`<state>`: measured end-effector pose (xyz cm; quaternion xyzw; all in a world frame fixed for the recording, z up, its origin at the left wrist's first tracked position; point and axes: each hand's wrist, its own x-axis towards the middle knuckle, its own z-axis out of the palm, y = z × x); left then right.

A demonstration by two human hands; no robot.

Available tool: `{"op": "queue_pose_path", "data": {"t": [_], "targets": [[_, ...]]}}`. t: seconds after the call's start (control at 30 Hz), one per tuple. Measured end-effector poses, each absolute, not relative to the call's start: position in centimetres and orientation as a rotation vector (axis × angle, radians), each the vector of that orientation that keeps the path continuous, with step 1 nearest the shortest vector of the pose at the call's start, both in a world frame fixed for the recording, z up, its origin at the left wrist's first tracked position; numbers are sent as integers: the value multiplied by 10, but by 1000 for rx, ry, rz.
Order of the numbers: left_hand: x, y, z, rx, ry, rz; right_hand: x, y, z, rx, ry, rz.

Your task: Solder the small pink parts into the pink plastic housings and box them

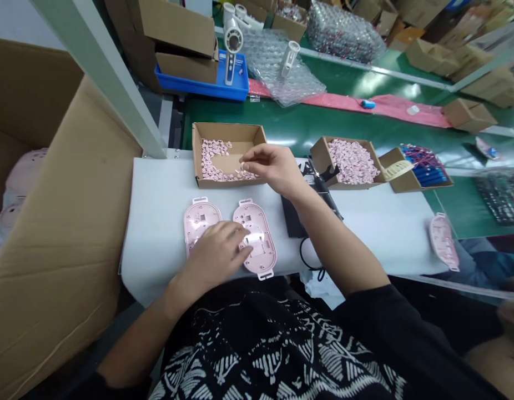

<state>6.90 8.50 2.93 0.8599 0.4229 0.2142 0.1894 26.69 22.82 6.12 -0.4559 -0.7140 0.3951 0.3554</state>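
My right hand (276,168) is above the near right corner of a cardboard box (227,132) that holds many small pink plastic pieces (213,148). Its thumb and fingertips are pinched together on what looks like one of those pieces. My left hand (218,251) lies across two pale pink plastic shells on the white work surface, fingers apart and gripping nothing. It covers part of the left shell (197,215), while its fingertips reach over the right shell (263,253). Both shells show their hollow inner sides with posts and cutouts.
To the right stand a black device (294,216) with a cable, a second box of pink pieces (352,161) and a box of blue parts with red wires (427,166). Another pink shell (443,241) lies at the far right, near another person. A large carton (74,183) borders the left.
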Motion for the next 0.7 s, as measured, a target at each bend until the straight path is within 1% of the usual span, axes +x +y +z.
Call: {"op": "queue_pose_path", "data": {"t": [0.07, 0.1, 0.2, 0.27, 0.37, 0.6, 0.7], "targets": [[63, 95, 38, 2237, 1336, 839, 262, 214, 68, -1020, -1635, 1323], [60, 99, 43, 2094, 1381, 970, 260, 205, 72, -953, -1574, 1415], [56, 106, 55, 1677, 1330, 1268, 254, 179, 77, -819, -1453, 1515], [57, 107, 59, 1587, 1278, 1372, 251, 167, 77, -778, -1389, 1520], [60, 105, 59, 1608, 1247, 1434, 248, 156, 73, -745, -1305, 1508], [65, 104, 52, 1627, 1205, 1390, 244, 144, 67, -725, -1259, 1427], [67, 105, 50, 1633, 1182, 1369, 243, 140, 63, -681, -1227, 1468]]}}
